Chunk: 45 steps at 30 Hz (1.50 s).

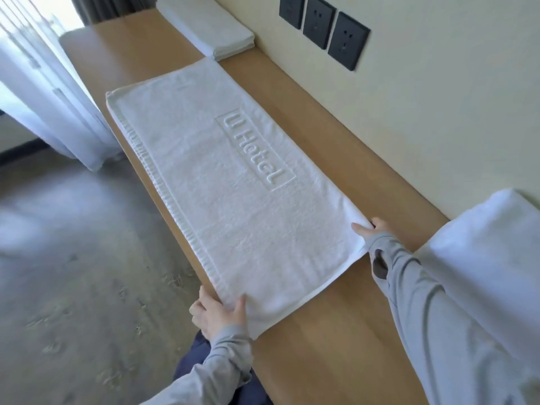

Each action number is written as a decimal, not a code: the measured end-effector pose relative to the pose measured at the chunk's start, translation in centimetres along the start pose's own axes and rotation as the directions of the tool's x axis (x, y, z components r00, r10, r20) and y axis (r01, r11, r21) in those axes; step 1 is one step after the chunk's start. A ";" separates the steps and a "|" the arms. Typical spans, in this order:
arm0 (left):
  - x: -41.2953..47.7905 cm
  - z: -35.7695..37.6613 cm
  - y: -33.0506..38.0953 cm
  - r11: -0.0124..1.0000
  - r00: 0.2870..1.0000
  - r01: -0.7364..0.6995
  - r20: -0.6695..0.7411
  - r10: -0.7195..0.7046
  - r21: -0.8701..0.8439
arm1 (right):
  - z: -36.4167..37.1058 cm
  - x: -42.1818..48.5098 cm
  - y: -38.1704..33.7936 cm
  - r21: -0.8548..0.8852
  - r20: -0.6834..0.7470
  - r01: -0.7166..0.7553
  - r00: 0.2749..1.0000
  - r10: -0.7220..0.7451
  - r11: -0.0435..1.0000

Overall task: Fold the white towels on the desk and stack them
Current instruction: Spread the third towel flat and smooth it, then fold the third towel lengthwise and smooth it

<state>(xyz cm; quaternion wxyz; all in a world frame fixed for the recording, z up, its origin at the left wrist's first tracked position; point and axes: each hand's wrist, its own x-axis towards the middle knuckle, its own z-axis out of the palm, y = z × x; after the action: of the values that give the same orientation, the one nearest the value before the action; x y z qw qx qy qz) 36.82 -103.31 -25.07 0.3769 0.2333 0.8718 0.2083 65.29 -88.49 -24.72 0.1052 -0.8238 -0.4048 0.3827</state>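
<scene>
Three sockets, wooden desk, white towel

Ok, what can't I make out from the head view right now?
Folded stack, head view: cut off by the top edge; layers too blurred to count.
White pile at right, head view: cut by the right edge and the right sleeve.
Left hand and right hand, head view: fingertips hidden under the towel corners.
</scene>
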 end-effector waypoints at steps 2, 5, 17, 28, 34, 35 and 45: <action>-0.9 0.4 -0.1 0.995 0.995 0.099 -0.010 -0.099 -0.032 | -0.5 0.0 0.1 -0.003 0.021 0.010 1.000 -0.010 1.000; -1.7 0.9 -0.3 0.983 0.987 0.158 -0.025 -0.161 -0.090 | -1.2 0.1 0.2 -0.032 0.039 0.035 0.999 -0.034 0.999; -1.8 1.5 1.8 0.803 0.872 0.488 0.237 -0.429 -0.341 | -2.6 0.7 -0.1 -0.011 0.092 0.086 0.992 -0.085 0.996; -4.2 -2.9 4.5 0.634 0.768 0.597 0.579 -0.274 -0.491 | -7.6 -1.4 -0.6 0.082 -0.179 0.288 0.946 -0.270 0.954; -3.3 -6.4 7.2 0.605 0.847 0.497 0.500 -0.181 -0.622 | -8.8 -2.2 -2.6 0.308 -0.223 0.322 0.939 -0.261 0.896; -3.0 -7.2 7.7 0.605 0.863 0.466 0.483 -0.149 -0.645 | -8.8 -2.5 -3.6 0.345 -0.245 0.356 0.927 -0.283 0.868; 5.7 -15.9 16.2 0.335 0.795 0.578 0.605 -0.029 -0.744 | -8.1 -3.8 -21.3 0.805 -0.225 0.385 0.902 -0.368 0.451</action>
<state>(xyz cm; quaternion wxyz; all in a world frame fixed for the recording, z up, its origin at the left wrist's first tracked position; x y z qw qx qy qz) 25.37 -90.04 -9.55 0.6808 -0.1408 0.5144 0.5021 57.19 -76.37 -6.77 0.5691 -0.5656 -0.3443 0.4875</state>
